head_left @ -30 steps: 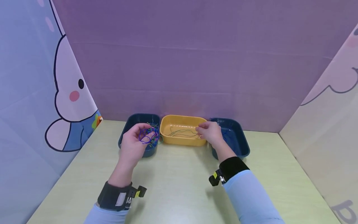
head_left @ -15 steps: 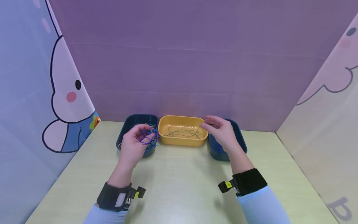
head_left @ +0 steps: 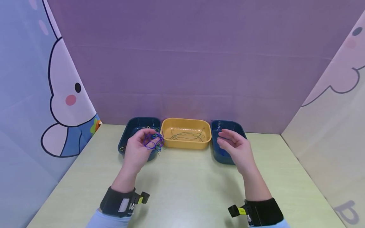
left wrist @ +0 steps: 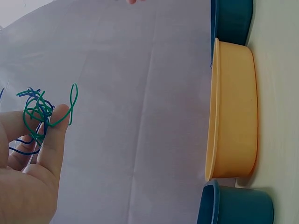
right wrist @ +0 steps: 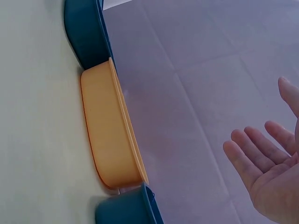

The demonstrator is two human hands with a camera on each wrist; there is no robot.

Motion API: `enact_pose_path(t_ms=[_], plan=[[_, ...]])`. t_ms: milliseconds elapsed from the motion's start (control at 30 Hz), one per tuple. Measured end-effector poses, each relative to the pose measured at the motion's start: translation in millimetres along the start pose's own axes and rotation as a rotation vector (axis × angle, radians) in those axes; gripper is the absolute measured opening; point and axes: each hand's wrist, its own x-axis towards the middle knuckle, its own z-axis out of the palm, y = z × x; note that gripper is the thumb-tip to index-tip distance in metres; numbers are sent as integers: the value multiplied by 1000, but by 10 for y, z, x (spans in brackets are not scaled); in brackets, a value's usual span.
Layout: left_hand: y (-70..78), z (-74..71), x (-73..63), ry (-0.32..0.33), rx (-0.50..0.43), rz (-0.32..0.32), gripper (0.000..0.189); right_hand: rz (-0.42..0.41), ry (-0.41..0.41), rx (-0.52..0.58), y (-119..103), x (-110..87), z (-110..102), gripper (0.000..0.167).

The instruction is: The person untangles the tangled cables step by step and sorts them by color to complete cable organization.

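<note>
A tangle of thin blue and green wires (left wrist: 39,112) is pinched between the thumb and fingers of my left hand (head_left: 137,152), held up over the front of the left dark-blue bin (head_left: 152,156). One green loop sticks out past the thumb tip. My right hand (head_left: 239,152) is empty, its fingers parted and slightly bent, and overlaps the right dark-blue bin (head_left: 222,159) in the head view. In the right wrist view the right palm (right wrist: 278,191) and fingers show with nothing in them. Several thin greenish wires (head_left: 186,138) lie in the yellow bin (head_left: 185,145) between the blue ones.
The three bins stand in a row at the back of the pale table (head_left: 182,186), close to a purple backdrop (head_left: 182,63). More wires show inside the left bin, and blue ones in the right bin. Printed cartoon panels (head_left: 65,95) flank the table.
My right hand has drawn back from the yellow bin's right end, moving right and toward me, its fingers spreading. My left hand stays almost in place with the wire tangle.
</note>
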Motion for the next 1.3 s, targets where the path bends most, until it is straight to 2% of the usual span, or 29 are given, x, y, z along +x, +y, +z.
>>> enact_pose_path(t_ms=[233, 400, 600, 1000, 1167, 1300], plan=[[0, 9, -14, -21, -6, -10, 20, 24, 14, 45, 62, -138, 45, 46], [5, 15, -33, -18, 2, -16, 21, 28, -10, 36, 92, -150, 129, 46], [16, 64, -63, -50, 14, -19, 21, 68, -53, 16, 81, -179, 258, 44], [22, 351, -188, -129, -45, 79, 19, 140, -151, -50, 56, -269, 537, 41], [22, 463, -258, -177, -91, 76, 23, 138, -202, -34, 53, -301, 635, 37], [16, 525, -288, -214, -129, 72, 24, 146, -214, -19, 38, -317, 681, 33]])
